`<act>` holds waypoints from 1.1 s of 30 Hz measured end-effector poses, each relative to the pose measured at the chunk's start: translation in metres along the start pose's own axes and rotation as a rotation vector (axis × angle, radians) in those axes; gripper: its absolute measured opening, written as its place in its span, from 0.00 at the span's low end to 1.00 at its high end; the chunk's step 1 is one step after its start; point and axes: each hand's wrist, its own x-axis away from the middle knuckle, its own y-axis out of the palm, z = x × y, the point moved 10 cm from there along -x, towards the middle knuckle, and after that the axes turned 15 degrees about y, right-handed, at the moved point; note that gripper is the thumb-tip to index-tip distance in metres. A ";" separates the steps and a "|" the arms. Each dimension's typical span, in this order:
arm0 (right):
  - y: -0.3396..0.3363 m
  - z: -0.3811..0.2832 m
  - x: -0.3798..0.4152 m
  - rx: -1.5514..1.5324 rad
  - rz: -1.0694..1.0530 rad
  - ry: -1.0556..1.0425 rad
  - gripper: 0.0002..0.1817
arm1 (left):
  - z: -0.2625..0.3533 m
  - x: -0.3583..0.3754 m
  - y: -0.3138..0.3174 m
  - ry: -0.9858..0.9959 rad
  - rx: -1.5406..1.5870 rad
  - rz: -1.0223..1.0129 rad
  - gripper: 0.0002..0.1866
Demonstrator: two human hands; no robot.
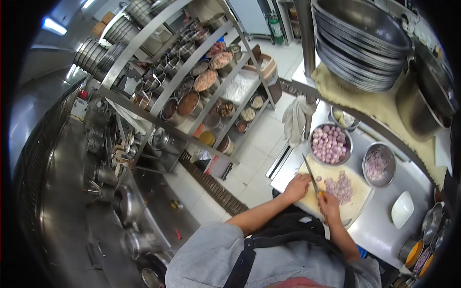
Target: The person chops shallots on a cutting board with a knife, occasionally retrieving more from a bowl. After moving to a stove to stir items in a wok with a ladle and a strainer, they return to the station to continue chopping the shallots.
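My right hand [329,206] grips a kitchen knife [314,180] by its yellow handle, blade pointing away from me over the cream cutting board [361,206]. On the blade's left side, my left hand [298,187] rests on the board with fingers curled together; anything under them is hidden. A small shallot piece [319,178] lies just right of the blade. Beside it spreads a pile of chopped shallots [340,188]. Beyond the board stands a metal bowl of peeled whole shallots [330,144]. To the right, another metal bowl holds cut shallots [378,164].
A white dish [402,210] sits on the steel table [379,230] at right. Stacked metal basins [360,48] stand on a shelf above the table. A cloth [297,120] hangs at the table's far left corner. Leftward, a rack [192,139] carries many filled containers.
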 end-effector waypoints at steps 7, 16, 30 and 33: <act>-0.013 0.016 0.005 0.098 0.061 -0.113 0.14 | -0.010 -0.003 0.005 -0.051 -0.116 -0.096 0.08; 0.000 -0.002 0.013 0.210 0.069 -0.211 0.16 | -0.028 0.015 0.017 -0.250 0.106 -0.009 0.07; -0.006 -0.022 0.021 0.282 0.079 -0.185 0.20 | -0.025 0.012 0.017 -0.142 0.081 -0.082 0.09; -0.008 -0.025 0.023 0.282 0.080 -0.213 0.20 | -0.029 0.015 0.018 -0.117 0.072 -0.044 0.07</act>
